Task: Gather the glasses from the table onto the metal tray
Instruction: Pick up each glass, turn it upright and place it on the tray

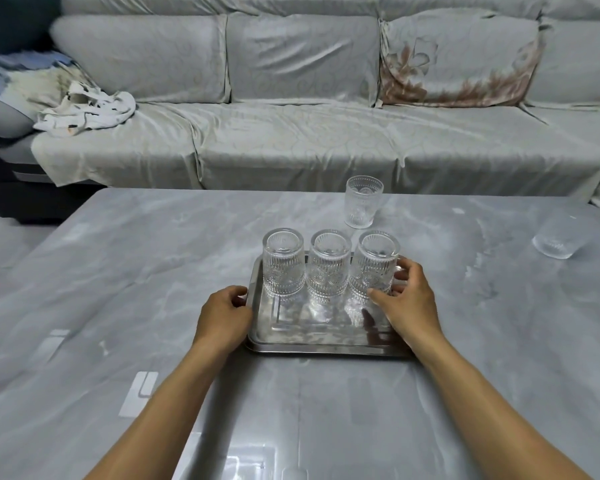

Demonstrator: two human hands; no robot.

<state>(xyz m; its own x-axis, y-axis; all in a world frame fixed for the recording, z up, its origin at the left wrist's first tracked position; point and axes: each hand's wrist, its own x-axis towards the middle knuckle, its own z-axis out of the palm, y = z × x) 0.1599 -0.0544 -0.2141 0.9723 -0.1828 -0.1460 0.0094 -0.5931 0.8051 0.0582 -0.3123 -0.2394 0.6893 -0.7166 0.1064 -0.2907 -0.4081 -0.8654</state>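
Gripping the tray [321, 336] at its left rim, your left hand [224, 315] has its fingers curled shut on the metal edge. Your right hand [407, 303] wraps the right glass [374, 265], fingers clamped round its lower wall. Three glasses stand upside down in a row on the tray's far half, touching or nearly so. A fourth glass [363, 201] stands upright on the bench [118, 271] just beyond the tray; a fifth [557, 237] sits well apart, far right.

no readable text, labels, brands or numbers on anything
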